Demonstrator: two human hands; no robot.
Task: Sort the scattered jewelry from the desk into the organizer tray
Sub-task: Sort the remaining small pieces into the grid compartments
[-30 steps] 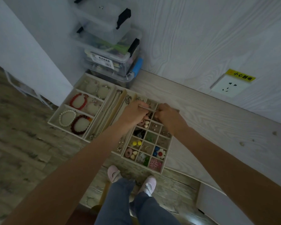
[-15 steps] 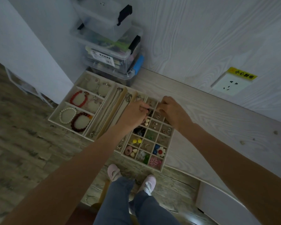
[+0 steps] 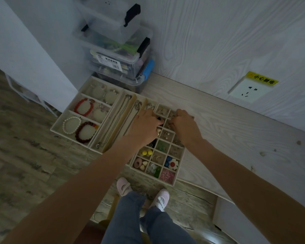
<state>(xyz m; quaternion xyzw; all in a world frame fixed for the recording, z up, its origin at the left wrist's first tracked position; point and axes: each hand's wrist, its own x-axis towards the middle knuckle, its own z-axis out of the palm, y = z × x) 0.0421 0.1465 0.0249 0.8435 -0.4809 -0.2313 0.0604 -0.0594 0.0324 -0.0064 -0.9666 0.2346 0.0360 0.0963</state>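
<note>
Left hand: the left hand (image 3: 145, 125) sits knuckles-up over the grid tray, fingers (image 3: 158, 121) curled under; whether they pinch anything, I cannot tell.
Right hand: the right hand (image 3: 184, 123) is just beside it, fingers (image 3: 174, 118) bent down into a small cell; its hold is hidden too.
Grid tray: the pale, square-celled organizer tray (image 3: 180, 166) lies on the light wood-grain worktop (image 3: 227, 138), directly beneath both sets of fingers; toward the wrists, cells hold yellow round beads (image 3: 147, 152) and a white-petalled flower piece (image 3: 173, 163).
Bracelet tray: left of the left fingers, a red bead bracelet (image 3: 83, 107) and a pearl bracelet (image 3: 71, 125) ring soft cushions.
Boxes: clear plastic boxes (image 3: 120, 55) stacked beyond the fingers.
</note>
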